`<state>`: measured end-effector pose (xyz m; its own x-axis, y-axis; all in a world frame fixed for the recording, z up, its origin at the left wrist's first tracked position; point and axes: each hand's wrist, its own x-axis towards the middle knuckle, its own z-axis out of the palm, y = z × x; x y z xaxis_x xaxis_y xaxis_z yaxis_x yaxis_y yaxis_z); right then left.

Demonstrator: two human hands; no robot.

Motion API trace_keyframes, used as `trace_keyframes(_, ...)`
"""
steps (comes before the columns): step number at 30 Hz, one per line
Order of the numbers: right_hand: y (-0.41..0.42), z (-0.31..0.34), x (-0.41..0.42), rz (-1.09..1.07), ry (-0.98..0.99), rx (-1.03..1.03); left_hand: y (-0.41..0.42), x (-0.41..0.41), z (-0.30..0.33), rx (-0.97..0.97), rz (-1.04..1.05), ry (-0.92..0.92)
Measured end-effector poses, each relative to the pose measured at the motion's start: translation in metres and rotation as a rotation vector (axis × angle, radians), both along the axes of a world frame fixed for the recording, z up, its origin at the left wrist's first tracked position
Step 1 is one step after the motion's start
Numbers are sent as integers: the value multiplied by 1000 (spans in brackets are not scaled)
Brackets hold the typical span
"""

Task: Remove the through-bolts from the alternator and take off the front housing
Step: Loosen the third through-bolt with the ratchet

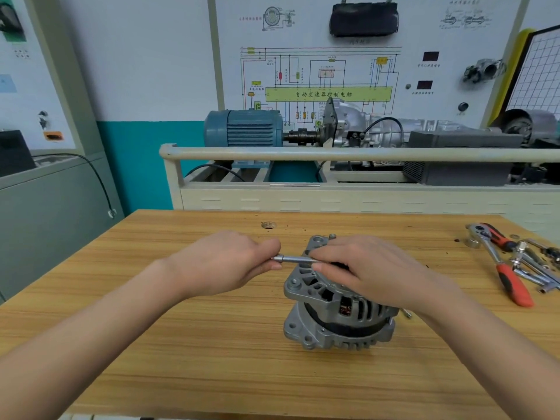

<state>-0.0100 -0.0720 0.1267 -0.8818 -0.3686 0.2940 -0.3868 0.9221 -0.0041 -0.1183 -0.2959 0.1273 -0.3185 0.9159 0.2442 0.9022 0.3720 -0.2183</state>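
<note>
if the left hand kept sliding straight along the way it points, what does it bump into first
Probably the right hand. The left hand points rightward along the metal rod both hands hold, above the alternator. Depth is unclear, but the fingers of the right hand lie nearest in that line.

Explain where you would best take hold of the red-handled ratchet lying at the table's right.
Probably the ratchet's red grip, taken from above with the fingers across it: it lies flat, its near end is bare, while its head sits among loose sockets.
</note>
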Motion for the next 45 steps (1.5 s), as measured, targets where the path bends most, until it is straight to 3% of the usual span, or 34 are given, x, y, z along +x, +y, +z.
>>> trace_keyframes(8, -2, 2, 0, -13, 23, -11, 4, -1, 5, -1, 30, 7)
trace_keyframes(13, -4, -5, -1, -70, -66, -50, 10, 4, 8, 88, 67, -116)
trace_keyframes(17, 1, -12, -4, -78, -95, -163, 8, 4, 9, 72, 142, -33)
trace_keyframes(22, -3, -12, -6, -14, -244, -364, 8, 9, 6, 41, 81, 64)
trace_keyframes(26, -14, -13, -13, 13, -176, -318, 11, 13, 11, 96, 9, -7)
trace_keyframes(33, -15, -19, -14, 33, -70, -454, 12, 13, 23, 151, -51, -264)
trace_keyframes(36, -8, -16, -12, 37, -27, -584, 15, 7, 36, 425, -92, -433)
trace_keyframes(39, 0, -13, -8, 36, 56, -681, 25, 6, 40, 738, -179, -713)
trace_keyframes(45, 8, -10, 7, 63, 152, -859, 64, 20, 25, 1045, -296, -1211)
